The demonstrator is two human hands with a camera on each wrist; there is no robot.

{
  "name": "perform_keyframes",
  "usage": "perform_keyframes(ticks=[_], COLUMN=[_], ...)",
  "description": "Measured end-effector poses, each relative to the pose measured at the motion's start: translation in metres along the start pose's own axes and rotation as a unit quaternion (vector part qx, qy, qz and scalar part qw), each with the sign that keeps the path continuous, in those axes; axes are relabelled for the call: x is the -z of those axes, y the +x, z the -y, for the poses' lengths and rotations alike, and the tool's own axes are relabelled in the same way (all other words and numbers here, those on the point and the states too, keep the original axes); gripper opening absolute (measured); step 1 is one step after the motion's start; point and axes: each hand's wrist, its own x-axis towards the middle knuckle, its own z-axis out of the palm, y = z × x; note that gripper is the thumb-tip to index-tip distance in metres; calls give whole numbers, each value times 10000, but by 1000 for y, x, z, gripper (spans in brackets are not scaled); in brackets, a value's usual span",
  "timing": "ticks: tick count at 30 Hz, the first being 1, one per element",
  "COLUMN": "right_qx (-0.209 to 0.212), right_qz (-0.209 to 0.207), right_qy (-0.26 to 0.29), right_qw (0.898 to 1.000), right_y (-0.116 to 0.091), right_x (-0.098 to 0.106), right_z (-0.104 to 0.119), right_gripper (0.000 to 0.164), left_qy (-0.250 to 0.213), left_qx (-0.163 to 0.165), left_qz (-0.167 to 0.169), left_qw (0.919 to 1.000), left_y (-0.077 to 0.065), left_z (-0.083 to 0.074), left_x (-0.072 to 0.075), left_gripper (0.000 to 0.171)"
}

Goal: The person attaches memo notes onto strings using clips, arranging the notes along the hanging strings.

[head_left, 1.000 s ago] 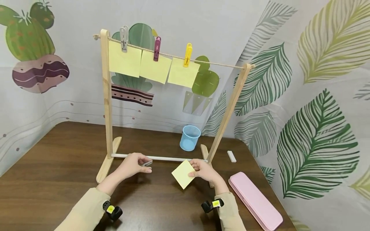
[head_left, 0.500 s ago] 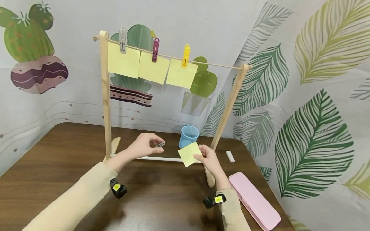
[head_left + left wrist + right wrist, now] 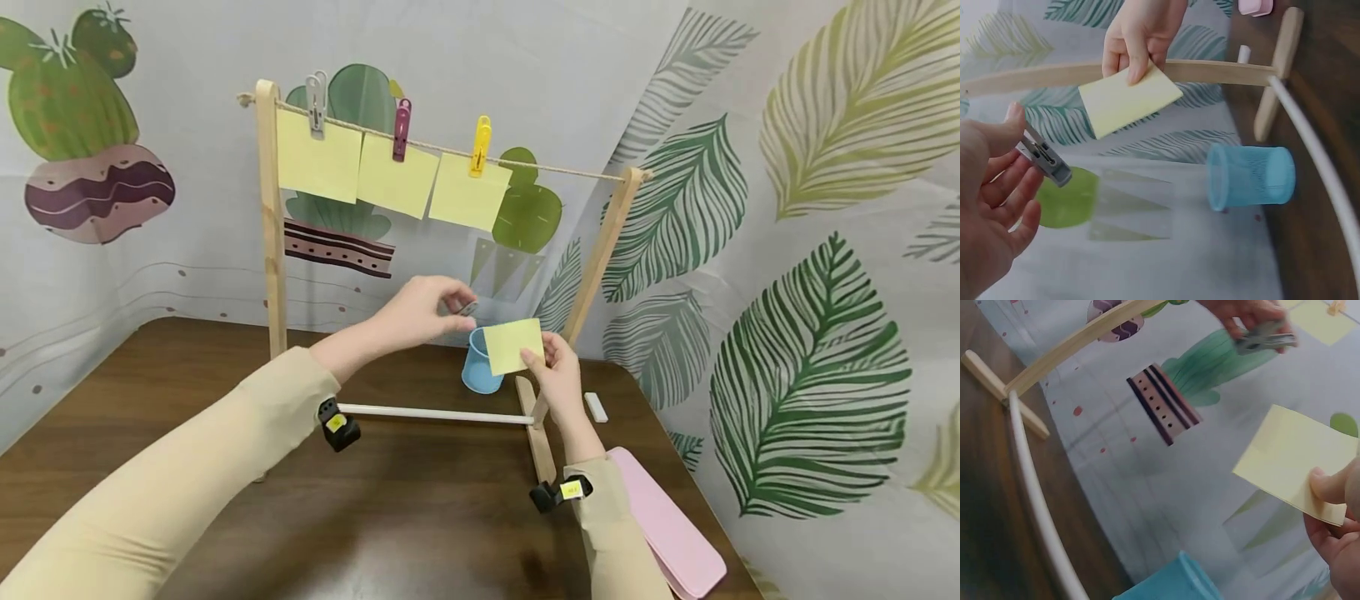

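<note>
My left hand point(image 3: 420, 312) pinches a grey clothespin point(image 3: 1049, 159) between thumb and fingers, its nose pointing away from the palm. In my right hand point(image 3: 561, 375) a yellow sticky note point(image 3: 514, 347) is held by one edge, thumb on its face. Both hands are raised over the table, below the rope point(image 3: 570, 171) strung across a wooden frame point(image 3: 272, 233). Three yellow notes hang there: the left one point(image 3: 318, 167) under a grey clothespin point(image 3: 317, 104), the middle one point(image 3: 396, 179) under a purple clothespin point(image 3: 402, 130), the right one point(image 3: 467, 196) under a yellow clothespin point(image 3: 480, 147).
A blue mesh cup point(image 3: 480, 375) stands behind the right hand. The frame's white crossbar point(image 3: 435, 413) runs low above the brown table point(image 3: 420, 517). To the right lie a small white block point(image 3: 596, 407) and a pink case point(image 3: 675, 525), partly behind the right sleeve.
Both hands have risen from near the table toward the rope. The left hand has also moved right with the clothespin, and the note in the right hand has turned more upright.
</note>
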Motion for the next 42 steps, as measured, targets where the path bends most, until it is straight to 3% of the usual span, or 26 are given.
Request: perform_keyframes(ticks=[6, 11, 15, 26, 32, 37, 42], right_qx=[282, 546, 751, 938, 927, 897, 976], right_qz=[-291, -558, -678, -1150, -1110, -1027, -1082], right_qy=[209, 375, 490, 1207, 1291, 1301, 1330], right_qw=[9990, 9962, 9937, 9815, 9810, 9821, 9803], right_y=[20, 35, 48, 75, 86, 91, 94], right_x=[-3, -7, -10, -18, -18, -19, -20], right_z=[22, 49, 70, 108, 117, 122, 125], right_gripper=[30, 27, 26, 28, 32, 30, 29], left_qy=[206, 446, 436, -220, -671, -1136, -1192], left_qx=[-395, -812, -916, -1073, -874, -646, -408], left_qz=[-28, 46, 28, -702, -1075, -1623, -2084], left_qw=[9990, 9957, 9948, 9915, 9881, 9781, 9699], left_y=[27, 46, 60, 90, 106, 116, 120], left_z=[-36, -57, -71, -103, -120, -131, -136], left_x=[18, 29, 39, 61, 70, 75, 76], left_gripper=[40, 42, 38, 36, 35, 31, 27])
